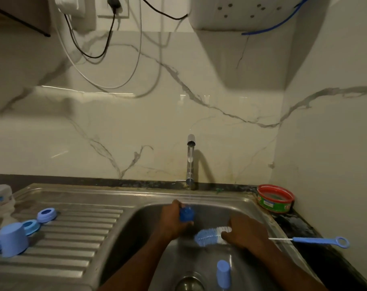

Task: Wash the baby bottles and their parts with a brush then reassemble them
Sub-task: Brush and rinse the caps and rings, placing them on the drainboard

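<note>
You have three blue rings (47, 215), perhaps three caps (13, 240), two brushes (209, 236), one red tub (274, 199).

Just two bare forearms coming in from the bottom edge, no sleeves on either. Left hand (174, 221) and right hand (246, 233) look ringless, though it's pretty blurry.

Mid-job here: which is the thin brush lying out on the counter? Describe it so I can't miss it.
Start at the steel sink and go to the dark counter on its right. In front of the red-rimmed tub lies the thin brush, with a wire stem and a blue handle ending in a ring, unlike the fat bristled bottle brush in the right hand.
</note>
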Demonstrator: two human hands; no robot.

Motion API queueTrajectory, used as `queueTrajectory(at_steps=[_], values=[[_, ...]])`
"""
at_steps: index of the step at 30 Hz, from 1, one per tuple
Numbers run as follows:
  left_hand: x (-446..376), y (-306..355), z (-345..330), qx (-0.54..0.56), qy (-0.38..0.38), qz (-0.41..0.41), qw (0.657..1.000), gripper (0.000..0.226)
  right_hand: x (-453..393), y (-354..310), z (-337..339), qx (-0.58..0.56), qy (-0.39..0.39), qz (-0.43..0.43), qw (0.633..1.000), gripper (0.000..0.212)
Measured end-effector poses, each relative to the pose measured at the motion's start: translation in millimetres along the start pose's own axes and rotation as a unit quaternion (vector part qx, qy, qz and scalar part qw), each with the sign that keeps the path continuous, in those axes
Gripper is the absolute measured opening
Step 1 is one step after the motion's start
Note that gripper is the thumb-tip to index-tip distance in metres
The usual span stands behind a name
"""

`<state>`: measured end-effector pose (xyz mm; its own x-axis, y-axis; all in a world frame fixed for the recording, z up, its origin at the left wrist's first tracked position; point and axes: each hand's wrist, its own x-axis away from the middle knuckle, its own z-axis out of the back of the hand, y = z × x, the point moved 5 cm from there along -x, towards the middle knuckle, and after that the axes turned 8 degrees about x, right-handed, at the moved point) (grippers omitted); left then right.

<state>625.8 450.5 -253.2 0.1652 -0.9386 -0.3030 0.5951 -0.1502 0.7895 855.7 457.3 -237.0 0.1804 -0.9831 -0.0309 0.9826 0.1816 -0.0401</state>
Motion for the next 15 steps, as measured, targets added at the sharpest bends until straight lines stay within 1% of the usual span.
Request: queueTrajectory(at_steps=[1, 3, 5, 8, 11, 12, 15], values=[[1.7, 2.3, -0.7, -0.003, -0.011, -0.006, 1.000, 0.051, 0.2, 1.1, -1.4, -0.012, -0.002, 0.009, 1.000, 0.045], [1.8, 4.3, 4.0, 0.007, 0.026, -0.011, 1.000, 0.050, 0.3, 1.0, -2.8, -0.050, -0.008, 0.029, 0.998, 0.048], [-1.1, 3.7, 6.5, 0.025, 0.037, -0.004, 0.999, 0.051, 1.1, 1.7, -3.0, -0.068, -0.003, 0.037, 0.997, 0.049], [1.8, 2.2, 1.3, 0.000, 0.000, 0.005, 1.000, 0.051, 0.1, 1.4, -5.0, -0.045, -0.011, 0.032, 0.998, 0.050], [-1.0, 6.3, 4.9, 0.032, 0.035, -0.003, 0.999, 0.053, -2.9, 0.6, -1.0, 0.009, 0.002, 0.010, 1.000, 0.038], [-0.4, 6.5, 4.0, 0.039, 0.033, 0.003, 0.999, 0.054, -3.5, 0.7, -1.3, 0.014, 0.007, 0.004, 1.000, 0.037], [1.2, 4.8, -1.0, 0.002, -0.003, 0.007, 1.000, 0.053, -4.6, 1.4, -4.0, 0.009, 0.010, -0.002, 1.000, 0.037]])
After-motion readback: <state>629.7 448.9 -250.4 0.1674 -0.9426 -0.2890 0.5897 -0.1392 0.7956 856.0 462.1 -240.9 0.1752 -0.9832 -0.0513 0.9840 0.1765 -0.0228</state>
